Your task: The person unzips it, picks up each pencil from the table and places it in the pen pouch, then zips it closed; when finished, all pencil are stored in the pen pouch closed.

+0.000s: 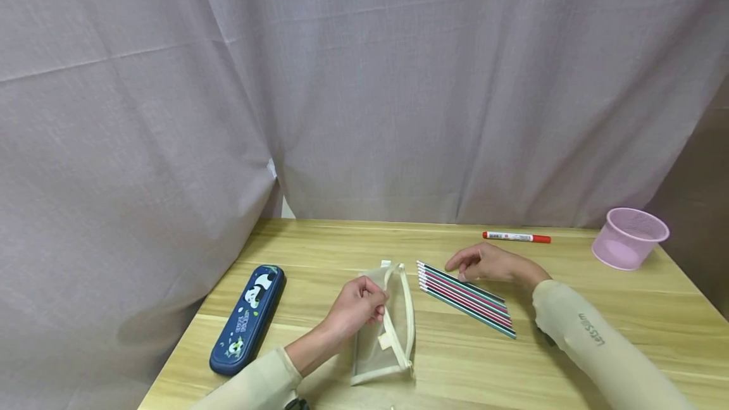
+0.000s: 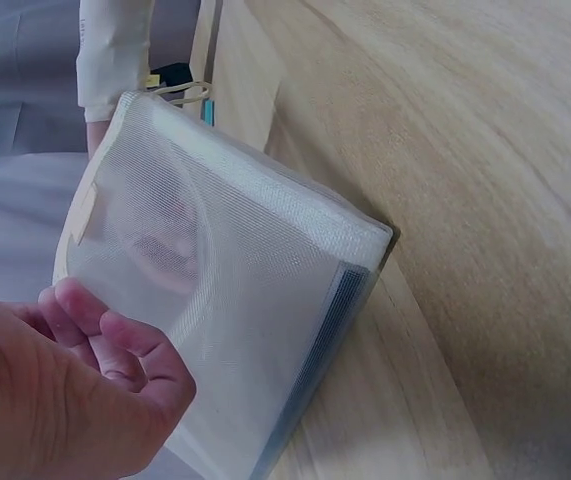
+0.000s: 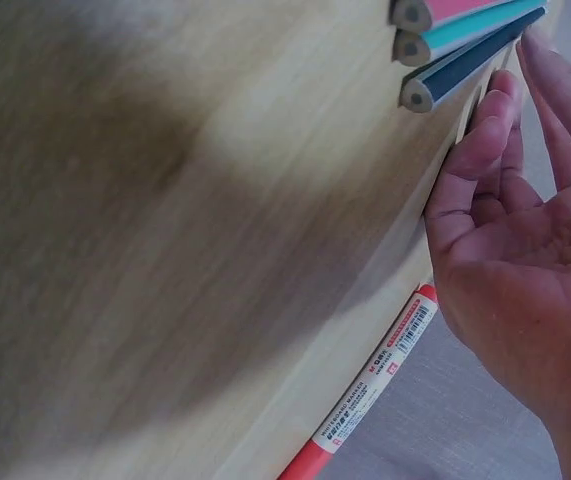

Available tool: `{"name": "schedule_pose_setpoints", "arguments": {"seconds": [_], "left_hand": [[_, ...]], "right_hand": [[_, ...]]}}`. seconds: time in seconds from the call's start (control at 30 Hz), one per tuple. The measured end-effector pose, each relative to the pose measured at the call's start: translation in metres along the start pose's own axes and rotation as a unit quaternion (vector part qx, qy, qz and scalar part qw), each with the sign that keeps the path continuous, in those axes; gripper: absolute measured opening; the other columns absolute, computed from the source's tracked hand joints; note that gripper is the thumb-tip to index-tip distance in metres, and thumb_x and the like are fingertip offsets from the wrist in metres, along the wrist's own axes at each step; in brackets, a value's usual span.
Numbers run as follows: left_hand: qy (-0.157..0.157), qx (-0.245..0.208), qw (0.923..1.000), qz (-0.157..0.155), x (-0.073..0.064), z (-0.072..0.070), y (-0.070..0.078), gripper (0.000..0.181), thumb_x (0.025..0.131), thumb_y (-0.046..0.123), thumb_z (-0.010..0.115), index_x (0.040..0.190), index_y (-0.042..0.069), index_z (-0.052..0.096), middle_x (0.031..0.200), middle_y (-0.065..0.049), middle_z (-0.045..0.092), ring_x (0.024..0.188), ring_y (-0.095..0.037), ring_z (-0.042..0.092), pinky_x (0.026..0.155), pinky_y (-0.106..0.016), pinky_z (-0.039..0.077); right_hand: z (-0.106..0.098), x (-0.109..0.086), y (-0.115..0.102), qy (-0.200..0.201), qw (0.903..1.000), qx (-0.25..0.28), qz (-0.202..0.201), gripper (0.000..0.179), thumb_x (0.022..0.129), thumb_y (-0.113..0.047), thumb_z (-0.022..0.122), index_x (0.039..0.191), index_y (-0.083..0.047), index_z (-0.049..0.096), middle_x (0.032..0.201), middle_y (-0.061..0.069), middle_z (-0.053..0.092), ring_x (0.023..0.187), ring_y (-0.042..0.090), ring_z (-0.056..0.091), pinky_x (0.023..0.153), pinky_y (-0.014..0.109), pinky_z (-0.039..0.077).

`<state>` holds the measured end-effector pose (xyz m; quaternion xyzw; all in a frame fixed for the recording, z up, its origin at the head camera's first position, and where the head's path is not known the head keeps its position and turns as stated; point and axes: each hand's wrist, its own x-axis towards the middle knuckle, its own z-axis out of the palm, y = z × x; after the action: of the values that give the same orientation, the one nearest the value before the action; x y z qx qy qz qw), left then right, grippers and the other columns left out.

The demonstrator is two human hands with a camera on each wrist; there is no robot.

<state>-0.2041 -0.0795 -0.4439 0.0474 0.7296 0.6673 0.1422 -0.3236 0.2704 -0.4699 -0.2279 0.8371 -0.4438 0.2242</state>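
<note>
A cream mesh zip pouch (image 1: 370,347) stands with its mouth spread open on the table. My left hand (image 1: 355,309) pinches the rim of this pouch; in the left wrist view, the fingertips (image 2: 80,305) meet at its pale edge. To the right, several pencils (image 1: 467,302) lie side by side in a slanting row, coloured black, green and dark pink, with white ends to the left. My right hand (image 1: 486,264) is at the far side of the row, fingers loosely bent. In the right wrist view one finger reaches the outermost dark pencil (image 3: 465,70); whether it touches is unclear.
A navy panda pencil case (image 1: 247,321) lies at the left. Behind the right hand there is a red whiteboard marker (image 1: 516,237). A pink mesh basket (image 1: 629,239) stands at the far right. Grey curtain (image 1: 370,93) hangs along the table's back edge.
</note>
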Motion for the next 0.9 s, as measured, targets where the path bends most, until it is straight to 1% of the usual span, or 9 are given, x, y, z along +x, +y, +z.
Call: {"name": "schedule_pose_setpoints", "arguments": {"seconds": [0.13,0.3,0.4,0.47,0.57,0.63,0.7,0.83,0.9], "left_hand": [[0.005,0.004,1.0000,-0.001,0.000,-0.001,0.001,0.010,0.098,0.011,0.066,0.098,0.006,0.058,0.077,0.000,0.063,0.067,-0.010,0.060,0.063,-0.021,0.049],[0.006,0.002,1.0000,-0.004,-0.001,-0.002,0.002,0.009,0.097,0.009,0.066,0.098,0.005,0.058,0.076,0.000,0.063,0.066,-0.010,0.060,0.063,-0.021,0.048],[0.008,0.003,0.9999,-0.005,0.000,-0.003,0.002,0.009,0.097,0.009,0.067,0.097,0.006,0.058,0.076,0.000,0.063,0.066,-0.010,0.060,0.063,-0.022,0.048],[0.010,0.005,0.9999,-0.004,0.000,-0.003,0.003,0.009,0.096,0.008,0.067,0.096,0.006,0.058,0.076,0.000,0.063,0.065,-0.009,0.060,0.063,-0.022,0.048],[0.012,0.007,0.9999,-0.003,-0.001,-0.003,0.003,0.009,0.096,0.009,0.067,0.096,0.007,0.058,0.076,0.000,0.063,0.065,-0.009,0.060,0.064,-0.023,0.048],[0.013,0.007,0.9999,-0.003,-0.001,-0.003,0.003,0.009,0.096,0.009,0.067,0.096,0.007,0.058,0.076,0.000,0.063,0.065,-0.009,0.060,0.064,-0.023,0.049],[0.013,0.008,0.9999,-0.004,-0.001,-0.003,0.003,0.009,0.096,0.009,0.067,0.096,0.007,0.058,0.077,0.000,0.063,0.065,-0.009,0.060,0.064,-0.023,0.049],[0.016,0.009,0.9998,-0.006,-0.001,-0.003,0.003,0.009,0.097,0.009,0.067,0.096,0.007,0.058,0.077,0.001,0.063,0.066,-0.009,0.060,0.064,-0.023,0.049],[0.017,0.008,0.9998,-0.007,0.000,-0.003,0.003,0.009,0.097,0.009,0.067,0.095,0.007,0.058,0.076,0.001,0.063,0.065,-0.009,0.060,0.064,-0.023,0.049]], "right_hand": [[0.002,0.001,-0.002,0.006,0.9997,-0.022,-0.001,0.031,0.094,-0.005,0.075,0.125,-0.003,0.075,0.104,0.014,0.071,0.092,0.014,0.059,0.075,0.021,0.052],[0.006,-0.001,-0.005,0.008,0.9993,-0.038,-0.003,0.031,0.094,0.001,0.070,0.124,-0.003,0.074,0.099,0.014,0.068,0.088,0.015,0.057,0.071,0.021,0.050],[0.010,-0.001,-0.007,0.023,0.9979,-0.059,-0.012,0.033,0.091,0.005,0.067,0.122,-0.003,0.074,0.096,0.013,0.067,0.085,0.014,0.057,0.070,0.021,0.049],[0.012,0.000,-0.009,0.042,0.9950,-0.090,-0.013,0.035,0.089,0.006,0.066,0.120,-0.006,0.074,0.094,0.010,0.067,0.084,0.013,0.057,0.070,0.022,0.048],[0.015,0.002,-0.012,0.079,0.9845,-0.157,0.008,0.036,0.087,0.001,0.070,0.118,-0.016,0.075,0.090,0.001,0.066,0.081,0.011,0.056,0.069,0.025,0.044],[0.015,0.002,-0.014,0.096,0.9739,-0.204,0.026,0.034,0.089,-0.004,0.074,0.117,-0.022,0.076,0.088,-0.005,0.066,0.080,0.009,0.056,0.069,0.026,0.042],[0.015,0.002,-0.015,0.104,0.9635,-0.244,0.033,0.032,0.090,-0.009,0.077,0.117,-0.026,0.078,0.087,-0.009,0.066,0.078,0.008,0.056,0.067,0.027,0.041],[0.015,0.001,-0.018,0.108,0.9491,-0.295,0.023,0.031,0.091,-0.012,0.079,0.117,-0.028,0.080,0.084,-0.012,0.065,0.076,0.008,0.055,0.064,0.027,0.041],[0.016,0.000,-0.019,0.107,0.9454,-0.307,0.017,0.032,0.090,-0.010,0.077,0.117,-0.027,0.081,0.082,-0.012,0.065,0.074,0.008,0.054,0.063,0.026,0.041]]}}
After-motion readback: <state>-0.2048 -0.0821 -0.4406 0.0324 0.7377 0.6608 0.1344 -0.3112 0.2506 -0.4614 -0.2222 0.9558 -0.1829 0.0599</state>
